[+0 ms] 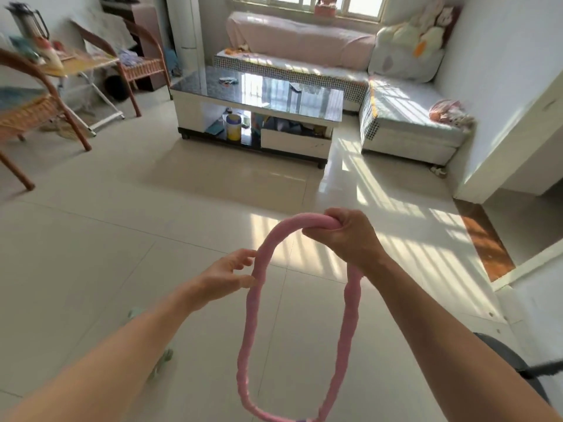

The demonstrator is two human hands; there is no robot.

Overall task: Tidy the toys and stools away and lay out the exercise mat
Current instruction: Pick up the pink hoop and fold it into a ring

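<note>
Hanging position: pink ring [347,296] is suspended in mid-air in front of the person, above the tiled floor [128,226], its long loop dropping to the bottom edge of the view.
Ring surface: padded, ribbed pink cover; a small purple section shows at the lowest visible point.
Right hand [344,231]: fingers curled tight around the top arc of the pink ring, knuckles facing the camera; this hand carries the load.
Left hand [227,274]: thumb and fingertips pinch the ring's left side, lower than the right hand's grip; remaining fingers are loosely spread.
Forearms: both bare, reaching forward from the lower corners of the view.
Floor items: small pale green object [161,362] lies on the tiles beneath the left forearm, partly hidden; type cannot be told.
Surface ahead: coffee table [259,92] with dark glossy top, white body, open lower shelf holding a yellow-and-white canister [233,127].
Seating beyond: corner sofa [396,114] under a pale cover along the window wall, with a large plush toy [408,50] at its right end and a pink bundle [451,112] on the near section.
Left side: two rattan chairs [30,114] flank a small folding table [82,63] carrying blurred items.
Lighting: striped sunlight falls on the floor right of the ring.
</note>
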